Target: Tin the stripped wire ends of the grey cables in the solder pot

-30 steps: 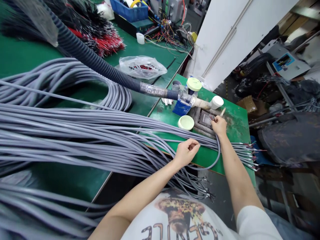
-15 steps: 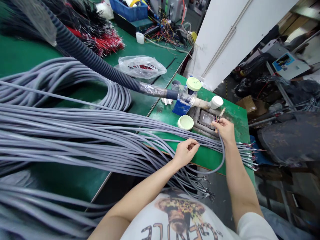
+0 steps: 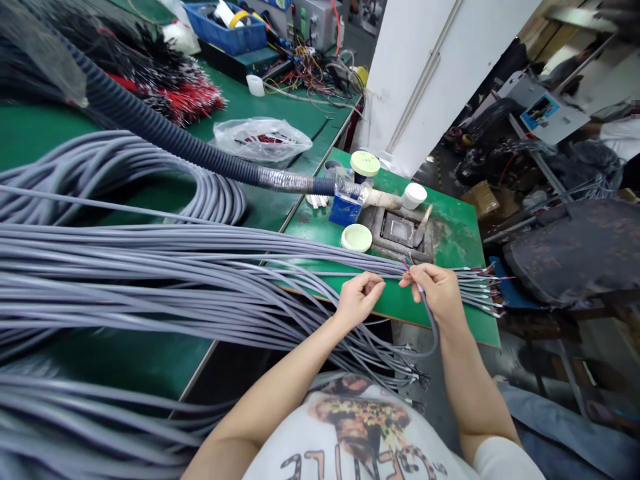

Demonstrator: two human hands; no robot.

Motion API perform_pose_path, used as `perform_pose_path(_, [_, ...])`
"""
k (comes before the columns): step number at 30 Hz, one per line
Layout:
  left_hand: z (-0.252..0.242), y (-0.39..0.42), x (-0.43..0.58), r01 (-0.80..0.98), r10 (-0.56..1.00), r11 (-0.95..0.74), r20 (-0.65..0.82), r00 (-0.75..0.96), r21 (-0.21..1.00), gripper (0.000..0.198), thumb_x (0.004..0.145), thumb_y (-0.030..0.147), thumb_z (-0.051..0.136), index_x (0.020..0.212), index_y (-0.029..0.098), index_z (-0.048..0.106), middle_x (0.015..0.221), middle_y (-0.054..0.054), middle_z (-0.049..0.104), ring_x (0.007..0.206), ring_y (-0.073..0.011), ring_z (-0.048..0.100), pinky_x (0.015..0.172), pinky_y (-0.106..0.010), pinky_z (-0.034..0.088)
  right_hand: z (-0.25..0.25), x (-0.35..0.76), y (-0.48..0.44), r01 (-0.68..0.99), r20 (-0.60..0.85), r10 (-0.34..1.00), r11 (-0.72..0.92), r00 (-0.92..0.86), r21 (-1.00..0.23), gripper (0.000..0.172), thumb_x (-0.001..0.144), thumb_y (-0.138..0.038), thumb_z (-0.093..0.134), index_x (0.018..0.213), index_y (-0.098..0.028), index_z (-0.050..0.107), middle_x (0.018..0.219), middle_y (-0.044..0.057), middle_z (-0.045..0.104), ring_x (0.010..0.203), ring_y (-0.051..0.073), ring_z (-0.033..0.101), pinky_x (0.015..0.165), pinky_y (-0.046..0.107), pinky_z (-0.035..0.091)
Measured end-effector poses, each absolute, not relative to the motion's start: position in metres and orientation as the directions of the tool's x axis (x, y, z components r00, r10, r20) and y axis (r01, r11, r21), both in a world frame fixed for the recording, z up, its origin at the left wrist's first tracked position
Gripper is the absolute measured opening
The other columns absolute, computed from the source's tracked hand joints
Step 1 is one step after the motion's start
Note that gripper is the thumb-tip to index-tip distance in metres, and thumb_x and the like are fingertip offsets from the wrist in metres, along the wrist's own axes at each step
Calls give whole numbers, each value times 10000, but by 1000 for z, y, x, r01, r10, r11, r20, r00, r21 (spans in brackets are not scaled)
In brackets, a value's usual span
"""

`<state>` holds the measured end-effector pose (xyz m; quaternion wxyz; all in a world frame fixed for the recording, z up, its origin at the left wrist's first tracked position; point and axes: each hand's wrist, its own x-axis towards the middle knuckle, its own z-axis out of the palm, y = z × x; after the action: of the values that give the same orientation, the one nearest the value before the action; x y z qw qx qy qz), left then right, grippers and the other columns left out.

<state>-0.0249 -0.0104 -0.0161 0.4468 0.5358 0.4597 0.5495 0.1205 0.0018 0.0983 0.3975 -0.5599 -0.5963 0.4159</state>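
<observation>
We've our R hand [image 3: 435, 293] gripping a slim grey round cable [image 3: 433, 328], multicol. wires [image 3: 407, 263] exposed; L hand [image 3: 358, 299] curled nr long grey cable bundle [image 3: 225, 241], can't tell if holding.

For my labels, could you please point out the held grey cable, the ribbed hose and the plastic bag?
Held grey cable [image 3: 434, 325], head view: its curved length.
Ribbed hose [image 3: 193, 153], head view: its midsection.
Plastic bag [image 3: 263, 140], head view: its middle.

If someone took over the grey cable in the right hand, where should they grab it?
Probably on the grey cable just below the right hand, from the person's own side: that stretch curves down in the open, while the coloured wires at its tip look thin and splayed.
</observation>
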Motion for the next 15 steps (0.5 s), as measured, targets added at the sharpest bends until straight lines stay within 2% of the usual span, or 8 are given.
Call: perform_pose_path(15, [1,-35,-17,-105,992,-120,122,13,987,190,805,334,618,797,147,651,611,27,540,547,-78,444,548,-200,383,101,126,-32,301,-14,999,-1,-39,-954,281,808,-382,634,640,-161,671,567,16,664,368,72,451,417,223,367])
